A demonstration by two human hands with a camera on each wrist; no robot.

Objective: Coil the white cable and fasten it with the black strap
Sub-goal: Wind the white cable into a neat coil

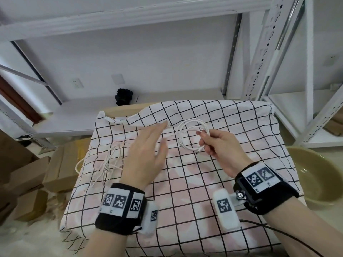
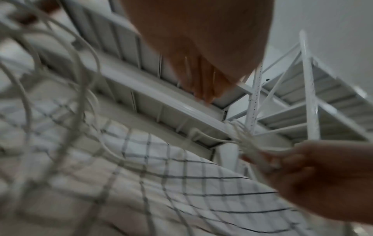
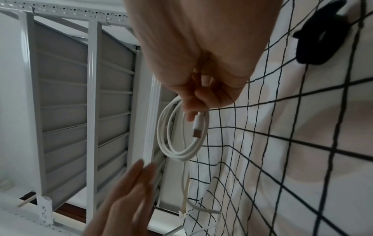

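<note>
A desk covered by a white cloth [image 1: 241, 164] with a black grid fills the centre and lower part of the head view, with white metal shelving [image 1: 289, 52] behind it and to the upper right. Cardboard boxes [image 1: 61, 169] are seen at the lower left and a beige basin [image 1: 319, 173] at the right edge. The left hand [image 1: 148, 153] is held over the cloth left of centre, its grip open with the fingers straight and together and nothing held; it is blurred. The right hand [image 1: 220, 145] is seen right of centre, its grip closed in a pinch on the white cable [image 1: 193, 130], whose coiled loops stand up from the fingers just above the cloth. In the right wrist view the cable's plug end [image 3: 197, 127] is shown hanging below the pinching fingers. The uncoiled rest of the cable trails across the cloth to the left edge of the desk. A black strap [image 3: 322, 32] lies on the cloth at the upper right of the right wrist view, well apart from both hands.
</note>
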